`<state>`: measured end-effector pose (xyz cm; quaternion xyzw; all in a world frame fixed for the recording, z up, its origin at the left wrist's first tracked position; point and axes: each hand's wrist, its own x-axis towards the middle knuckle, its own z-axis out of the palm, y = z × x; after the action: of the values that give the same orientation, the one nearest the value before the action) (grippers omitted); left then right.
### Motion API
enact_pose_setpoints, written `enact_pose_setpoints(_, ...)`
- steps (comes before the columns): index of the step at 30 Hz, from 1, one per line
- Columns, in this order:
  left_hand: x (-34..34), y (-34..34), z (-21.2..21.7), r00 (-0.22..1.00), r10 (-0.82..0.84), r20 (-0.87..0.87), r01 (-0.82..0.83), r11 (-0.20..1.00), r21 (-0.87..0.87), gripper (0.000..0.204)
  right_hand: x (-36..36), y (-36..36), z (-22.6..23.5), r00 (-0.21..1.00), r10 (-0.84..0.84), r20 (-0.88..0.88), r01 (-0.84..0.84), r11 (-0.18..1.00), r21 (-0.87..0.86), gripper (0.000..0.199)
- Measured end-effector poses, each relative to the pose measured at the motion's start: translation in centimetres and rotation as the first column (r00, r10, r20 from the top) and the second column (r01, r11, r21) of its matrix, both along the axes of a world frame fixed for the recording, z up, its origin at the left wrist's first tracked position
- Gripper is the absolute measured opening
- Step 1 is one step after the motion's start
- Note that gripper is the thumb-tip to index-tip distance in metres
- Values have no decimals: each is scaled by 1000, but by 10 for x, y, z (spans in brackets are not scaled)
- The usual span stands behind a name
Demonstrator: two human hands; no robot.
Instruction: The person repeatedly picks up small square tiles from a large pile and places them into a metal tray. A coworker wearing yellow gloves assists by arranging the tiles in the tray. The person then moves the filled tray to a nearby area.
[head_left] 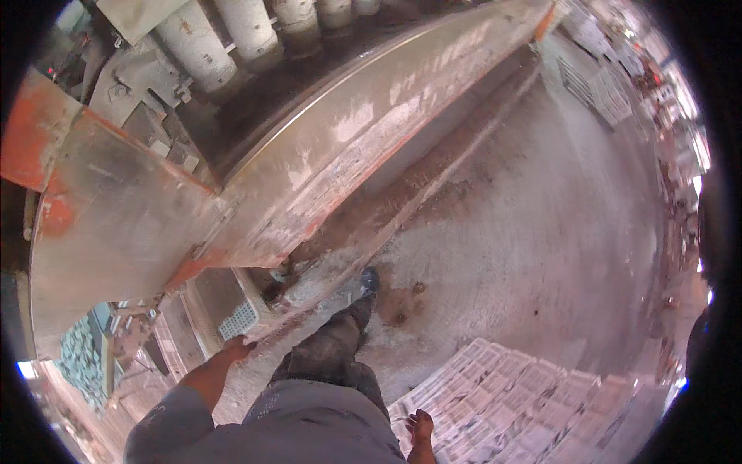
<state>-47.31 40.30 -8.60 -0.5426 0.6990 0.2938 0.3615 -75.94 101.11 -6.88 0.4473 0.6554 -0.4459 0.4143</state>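
My left hand (236, 349) is at the near corner of a pale plastic crate (255, 305), with its fingers closed at the rim. A perforated grey-green panel (238, 321) shows inside the crate, which stands beside a large, worn metal machine wall (340, 147). My right hand (420, 425) hangs low at my right side, fingers loosely curled and apart, with nothing visible in it. Nearest to it is a broad block of pale stacked crates or slatted pieces (510, 402); their exact kind is unclear.
A raised ledge (433, 185) runs along the machine's foot. My shoe (370, 282) is on the dusty concrete floor (541, 255). Pale cylinders (247, 31) line the machine's far side. Green pieces (81, 356) are heaped at left; a slatted stack (603, 93) lies far right.
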Motion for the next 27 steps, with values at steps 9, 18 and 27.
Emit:
enact_pose_setpoints(9,-298,-53,64,627,-217,-748,-11,958,-287,36,-227,-61,-6,985,75,-155,-78,997,-13,45)
enact_pose_setpoints(18,-535,-199,284,580,-695,-424,-64,480,-875,55,-482,-287,1,735,450,-508,-496,867,51,53)
enact_pose_setpoints(27,-560,-230,285,887,-202,-416,-45,857,-513,64,-711,-646,168,-325,290,-900,-767,476,430,64)
